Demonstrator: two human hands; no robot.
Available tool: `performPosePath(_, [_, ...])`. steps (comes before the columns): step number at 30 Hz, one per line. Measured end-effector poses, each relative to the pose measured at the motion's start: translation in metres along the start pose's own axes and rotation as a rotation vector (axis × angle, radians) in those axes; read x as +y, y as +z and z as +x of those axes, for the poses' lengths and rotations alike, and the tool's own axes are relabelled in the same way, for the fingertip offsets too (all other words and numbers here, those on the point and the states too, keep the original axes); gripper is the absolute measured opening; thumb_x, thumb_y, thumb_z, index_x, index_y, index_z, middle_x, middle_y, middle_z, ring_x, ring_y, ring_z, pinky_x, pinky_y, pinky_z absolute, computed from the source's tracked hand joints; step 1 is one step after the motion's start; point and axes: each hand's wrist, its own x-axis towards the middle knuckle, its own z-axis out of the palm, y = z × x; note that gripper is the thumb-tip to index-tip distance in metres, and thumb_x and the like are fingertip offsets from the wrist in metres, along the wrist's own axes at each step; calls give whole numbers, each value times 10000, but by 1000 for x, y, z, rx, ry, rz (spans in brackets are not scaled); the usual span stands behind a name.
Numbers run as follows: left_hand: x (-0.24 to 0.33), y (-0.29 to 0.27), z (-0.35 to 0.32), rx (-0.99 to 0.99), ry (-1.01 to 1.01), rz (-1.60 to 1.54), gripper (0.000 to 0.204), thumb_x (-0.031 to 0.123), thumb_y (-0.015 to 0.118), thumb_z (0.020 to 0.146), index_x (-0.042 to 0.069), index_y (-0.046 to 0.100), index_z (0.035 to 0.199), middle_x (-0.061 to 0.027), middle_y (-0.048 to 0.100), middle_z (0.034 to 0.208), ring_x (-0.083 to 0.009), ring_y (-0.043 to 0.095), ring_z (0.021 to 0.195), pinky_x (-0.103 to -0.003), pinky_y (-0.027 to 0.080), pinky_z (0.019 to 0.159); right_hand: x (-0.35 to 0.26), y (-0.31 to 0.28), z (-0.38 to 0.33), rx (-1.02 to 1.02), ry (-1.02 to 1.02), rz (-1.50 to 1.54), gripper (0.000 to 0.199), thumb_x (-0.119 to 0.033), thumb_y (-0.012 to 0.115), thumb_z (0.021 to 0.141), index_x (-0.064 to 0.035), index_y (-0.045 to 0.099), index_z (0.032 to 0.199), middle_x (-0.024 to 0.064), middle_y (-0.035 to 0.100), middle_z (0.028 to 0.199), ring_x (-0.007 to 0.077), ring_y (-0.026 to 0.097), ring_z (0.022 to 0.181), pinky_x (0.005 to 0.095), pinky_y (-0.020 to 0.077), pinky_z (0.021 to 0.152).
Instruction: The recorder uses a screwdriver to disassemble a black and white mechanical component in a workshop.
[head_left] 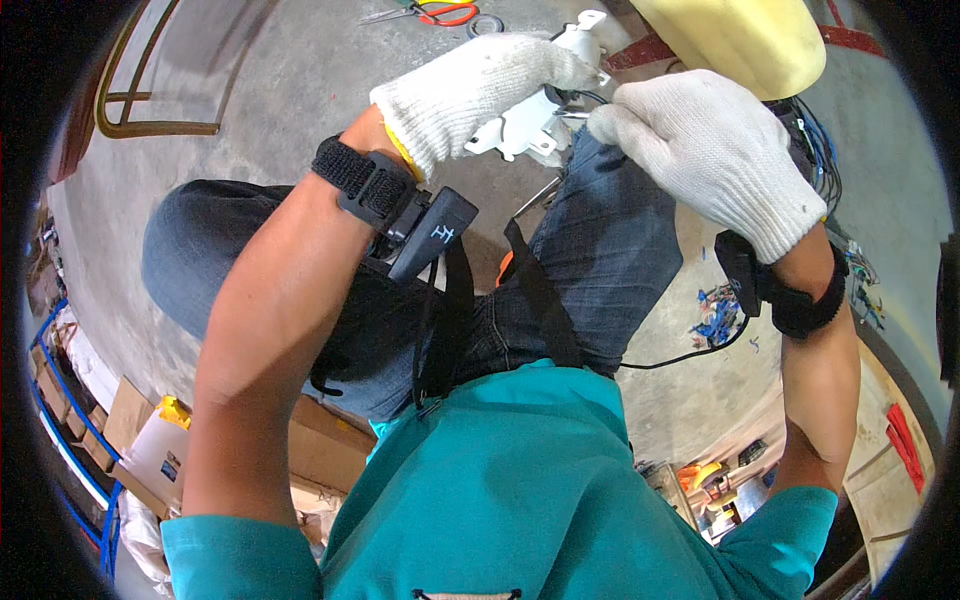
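1. Above a bent, denim-clad knee [615, 230], over a grey concrete floor [290, 110], a worker's gloved hands meet at a white part [515, 130] with small projecting tabs and holes. Its middle is hidden by knit fabric, so whether the white section above the glove belongs to the same piece cannot be told.

2. The left hand [485, 85], palm downward, is closed over the part, fingers wrapped across it and the lower end left exposed.

3. The right hand [690, 140] comes in from the other side with its fingers curled inward. A dark wire [592, 96] reaches its fingertips; whether they pinch it, or something else, cannot be told.

4. By its look, the piece is moulded plastic: probably light, stiff and smooth, apt to slide a little against the glove's knit. The thin tabs seem its most fragile points and could crack if levered. The wire looks soft and bendable.

5. The broad body appears the surest place to take hold, with fingers clear of the tabs and no pull put on the wire.
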Motion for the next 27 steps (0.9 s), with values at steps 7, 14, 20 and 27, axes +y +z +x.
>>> performPosePath(7, [-10,0,4,2,40,-81,319,357,630,1016,81,740,1131,5,730,841,-45,667,623,-203,503,472,-6,-3,3,5,23,-6,303,-357,600,996,-93,745,967,176,703,837,392,688,836,491,533,730])
performPosePath(14, [-9,1,5,16,77,-49,268,325,651,989,91,737,1087,20,721,798,-47,643,561,-211,488,455,-12,-4,9,-67,66,-75,319,-384,594,1000,-96,727,964,179,704,854,395,694,852,502,542,744])
performPosePath(20, [-8,2,9,37,105,1,246,324,649,982,96,726,1033,8,720,781,-52,662,573,-208,489,450,-11,-1,13,-88,63,-116,324,-396,585,1003,-100,716,978,178,705,856,402,693,859,507,549,758])
performPosePath(27, [-10,1,16,-8,93,0,213,283,651,989,84,700,1049,-1,717,785,-67,666,566,-212,501,463,-6,0,15,-135,113,-35,333,-402,573,1006,-116,741,1043,172,727,919,402,696,908,512,549,791])
